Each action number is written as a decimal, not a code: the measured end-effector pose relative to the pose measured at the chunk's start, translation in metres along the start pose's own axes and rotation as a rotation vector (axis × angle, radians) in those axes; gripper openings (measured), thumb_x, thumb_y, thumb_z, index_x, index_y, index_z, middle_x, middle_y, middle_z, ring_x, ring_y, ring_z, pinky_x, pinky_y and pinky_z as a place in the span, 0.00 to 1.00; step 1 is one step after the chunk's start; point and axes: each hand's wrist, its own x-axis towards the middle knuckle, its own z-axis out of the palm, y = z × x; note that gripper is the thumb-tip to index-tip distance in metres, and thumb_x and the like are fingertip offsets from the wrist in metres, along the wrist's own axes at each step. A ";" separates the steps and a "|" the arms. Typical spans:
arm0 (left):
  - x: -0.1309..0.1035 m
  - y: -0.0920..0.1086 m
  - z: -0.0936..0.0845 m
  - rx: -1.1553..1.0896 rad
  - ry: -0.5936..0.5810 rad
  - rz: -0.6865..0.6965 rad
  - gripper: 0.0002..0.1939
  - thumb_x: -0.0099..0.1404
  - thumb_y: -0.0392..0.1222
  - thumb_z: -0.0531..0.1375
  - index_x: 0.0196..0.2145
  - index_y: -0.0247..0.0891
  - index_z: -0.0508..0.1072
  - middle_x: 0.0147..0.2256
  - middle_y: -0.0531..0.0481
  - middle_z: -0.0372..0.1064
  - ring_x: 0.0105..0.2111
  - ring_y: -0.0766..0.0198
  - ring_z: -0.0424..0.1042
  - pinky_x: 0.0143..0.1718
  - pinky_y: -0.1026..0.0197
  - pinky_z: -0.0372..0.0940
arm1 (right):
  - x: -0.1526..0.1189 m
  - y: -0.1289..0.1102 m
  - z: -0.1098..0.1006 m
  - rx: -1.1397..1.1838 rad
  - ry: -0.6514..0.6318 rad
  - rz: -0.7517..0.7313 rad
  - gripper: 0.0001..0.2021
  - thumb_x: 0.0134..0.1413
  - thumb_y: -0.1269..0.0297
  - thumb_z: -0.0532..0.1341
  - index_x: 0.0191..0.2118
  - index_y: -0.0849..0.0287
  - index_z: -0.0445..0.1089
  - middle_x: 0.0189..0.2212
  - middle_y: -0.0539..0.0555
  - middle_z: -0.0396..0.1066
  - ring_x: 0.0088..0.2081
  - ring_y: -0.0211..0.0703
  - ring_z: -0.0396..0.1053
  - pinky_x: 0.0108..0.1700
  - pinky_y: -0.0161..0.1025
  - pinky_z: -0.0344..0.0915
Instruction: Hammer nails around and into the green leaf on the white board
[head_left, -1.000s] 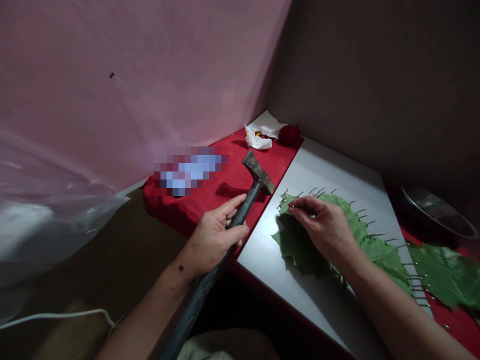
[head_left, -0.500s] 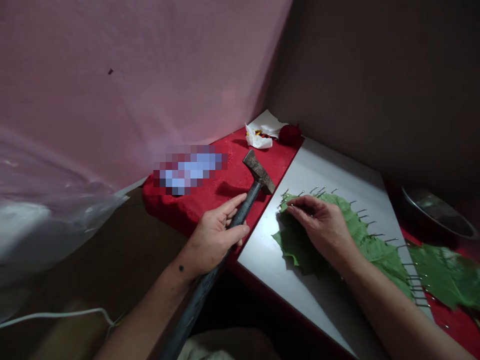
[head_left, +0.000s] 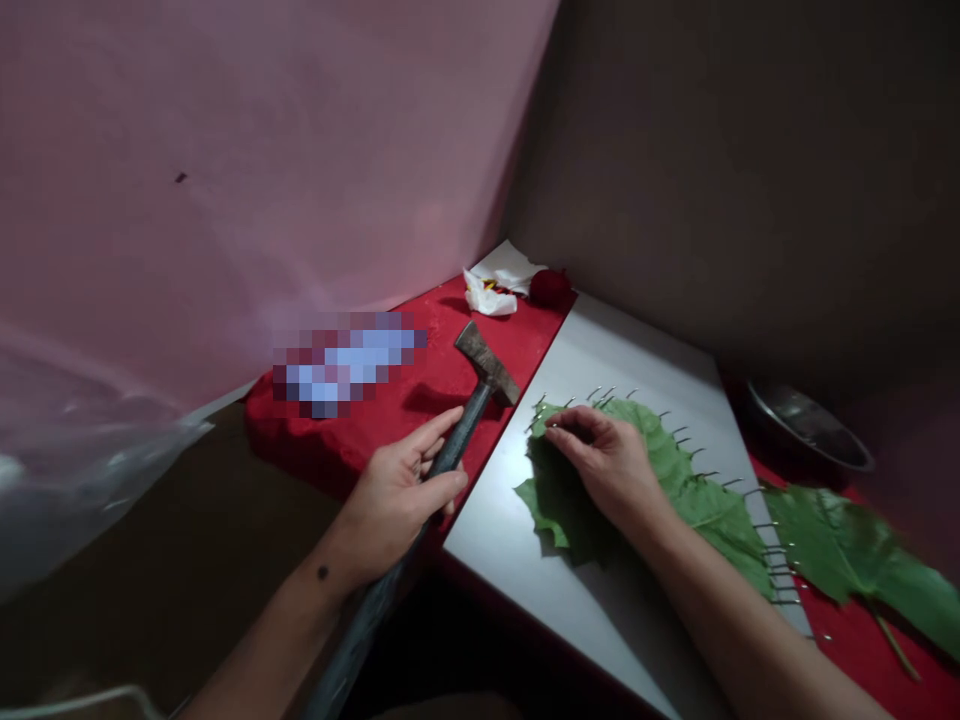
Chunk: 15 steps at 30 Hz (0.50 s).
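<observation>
My left hand (head_left: pixel 397 490) is wrapped round the dark handle of a hammer (head_left: pixel 480 375), whose worn metal head points up and away over the red cloth. My right hand (head_left: pixel 607 455) is over a large green leaf (head_left: pixel 705 505) on a white board (head_left: pixel 592 640). Its thumb and forefinger are pinched at the leaf's far left edge, on what looks like a nail (head_left: pixel 555 428), mostly hidden by the fingers. Several thin nails (head_left: pixel 705 476) stand along the leaf's outline, slanting outward. My forearm and its shadow cover part of the leaf.
Red cloth (head_left: pixel 360 450) lies under the board. Crumpled white paper (head_left: pixel 491 295) and a dark red ball (head_left: pixel 551 287) are at the far corner. On the right are a metal bowl (head_left: pixel 810 425), another leaf (head_left: pixel 847 550) and loose nails. A blurred-out object (head_left: pixel 349 365) lies left.
The whole view has shifted, so the board, leaf and hands appear further left and slightly lower. Both hands keep their grips, with the right still pinched at the leaf's edge.
</observation>
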 end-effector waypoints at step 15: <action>0.001 -0.003 0.000 -0.001 0.017 0.015 0.32 0.57 0.34 0.63 0.59 0.38 0.62 0.28 0.57 0.68 0.22 0.73 0.63 0.25 0.67 0.60 | 0.003 0.010 -0.001 -0.035 -0.016 -0.064 0.08 0.48 0.61 0.59 0.29 0.59 0.71 0.25 0.52 0.71 0.27 0.38 0.65 0.30 0.36 0.61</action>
